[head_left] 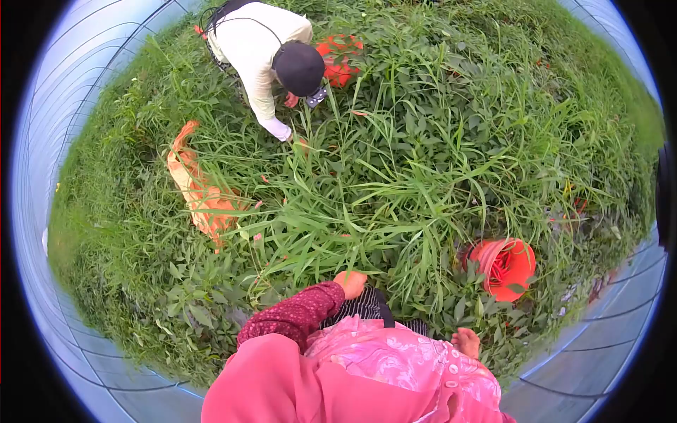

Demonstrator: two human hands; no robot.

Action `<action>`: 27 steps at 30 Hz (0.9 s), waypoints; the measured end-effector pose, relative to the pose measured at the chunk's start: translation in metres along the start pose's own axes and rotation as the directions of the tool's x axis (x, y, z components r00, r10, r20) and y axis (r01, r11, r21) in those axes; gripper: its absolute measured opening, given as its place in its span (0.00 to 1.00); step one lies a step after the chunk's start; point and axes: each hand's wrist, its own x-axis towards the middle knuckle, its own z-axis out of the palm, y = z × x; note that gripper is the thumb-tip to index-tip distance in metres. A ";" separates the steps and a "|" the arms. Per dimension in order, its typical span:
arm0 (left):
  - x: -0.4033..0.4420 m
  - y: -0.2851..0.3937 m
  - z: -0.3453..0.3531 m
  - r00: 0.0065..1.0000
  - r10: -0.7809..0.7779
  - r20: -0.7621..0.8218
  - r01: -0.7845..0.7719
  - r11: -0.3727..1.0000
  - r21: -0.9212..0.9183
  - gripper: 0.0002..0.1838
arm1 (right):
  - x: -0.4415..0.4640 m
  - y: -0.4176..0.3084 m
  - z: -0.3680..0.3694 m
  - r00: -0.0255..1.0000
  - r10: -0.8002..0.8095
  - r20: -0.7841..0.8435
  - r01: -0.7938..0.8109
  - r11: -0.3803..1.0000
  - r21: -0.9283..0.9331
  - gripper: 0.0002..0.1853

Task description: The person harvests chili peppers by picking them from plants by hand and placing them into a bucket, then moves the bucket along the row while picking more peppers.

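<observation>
My left hand, at the end of a dark red patterned sleeve, is closed at the edge of long grass blades; what it holds, if anything, is too small to make out. Low on the right, beside my pink clothing, is my right hand, near green leaves; its finger posture is too small to read. A red bucket lies tipped among the plants, up and to the right of my right hand, with red peppers inside.
Another person in a pale top and dark cap bends over the plants at upper left, one hand in the leaves. A red container stands beside them. An orange sack lies at left. Curved plastic sheeting borders the plants.
</observation>
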 end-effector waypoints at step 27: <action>-0.006 0.028 -0.143 0.737 -0.522 -0.430 -0.339 0.264 -0.903 0.15 | 0.043 0.077 -0.043 0.980 0.160 0.118 -0.152 0.986 -0.069 0.14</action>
